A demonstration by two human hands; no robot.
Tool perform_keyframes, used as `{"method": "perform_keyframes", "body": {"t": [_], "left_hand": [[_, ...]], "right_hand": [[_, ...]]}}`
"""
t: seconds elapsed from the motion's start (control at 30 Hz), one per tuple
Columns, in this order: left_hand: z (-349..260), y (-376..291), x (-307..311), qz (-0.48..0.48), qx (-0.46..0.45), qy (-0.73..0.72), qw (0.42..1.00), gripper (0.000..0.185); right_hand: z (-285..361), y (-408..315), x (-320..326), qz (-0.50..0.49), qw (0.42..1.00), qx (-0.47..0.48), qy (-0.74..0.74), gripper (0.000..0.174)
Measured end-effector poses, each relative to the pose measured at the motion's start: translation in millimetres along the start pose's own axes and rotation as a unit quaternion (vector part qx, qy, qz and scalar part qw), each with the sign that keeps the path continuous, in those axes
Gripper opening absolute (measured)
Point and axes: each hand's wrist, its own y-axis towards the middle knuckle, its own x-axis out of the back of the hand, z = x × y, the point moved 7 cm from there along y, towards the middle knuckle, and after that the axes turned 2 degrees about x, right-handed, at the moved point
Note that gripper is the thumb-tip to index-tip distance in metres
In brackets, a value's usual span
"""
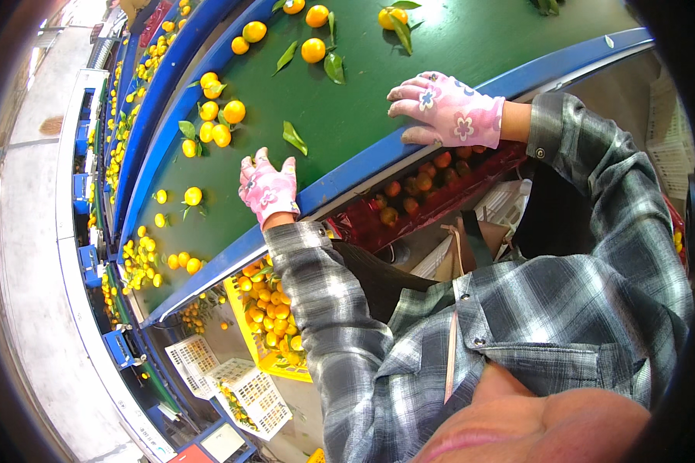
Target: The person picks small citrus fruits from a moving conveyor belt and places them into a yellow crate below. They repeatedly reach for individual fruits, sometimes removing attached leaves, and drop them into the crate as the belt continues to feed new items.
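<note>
My left hand (268, 188), in a pink floral glove, is over the near edge of a green conveyor belt (359, 110), fingers apart with nothing visible in them. Also gloved, my right hand (449, 113) spreads its fingers above the blue side rail (353, 168) and the belt's edge, holding nothing I can see. Beyond the left hand lies a cluster of small orange citrus fruits (221, 135), some with leaves. A loose green leaf (294, 138) rests between the hands. Farther across are more fruits (313, 51) and a leafy one (392, 19).
Below the rail, a red-lined container (376, 223) holds fruit. A yellow crate (289, 370) full of citrus stands beside my left forearm. White plastic crates (249, 393) are on the floor at lower left. Past a blue divider (150, 116), another lane carries fruit (116, 150).
</note>
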Motion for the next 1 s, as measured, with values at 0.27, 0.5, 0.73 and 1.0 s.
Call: {"method": "perform_keyframes", "body": {"t": [0.27, 0.5, 0.73, 1.0], "left_hand": [[-6, -7, 22, -0.110, -0.039, -0.068, 0.991, 0.041], [-35, -18, 21, -0.056, -0.072, -0.191, 0.977, 0.025], [-70, -34, 25, -0.040, -0.128, -0.193, 0.972, 0.020], [-74, -36, 26, -0.037, -0.131, -0.196, 0.971, 0.021]], "right_hand": [[1, 1, 2, -0.010, 1.000, 0.003, 0.011, 0.045], [2, 1, 3, -0.002, 1.000, 0.002, 0.023, 0.045], [1, 1, 2, -0.001, 1.000, -0.001, 0.027, 0.048], [1, 2, 0, 0.006, 0.999, -0.004, 0.039, 0.047]]}}
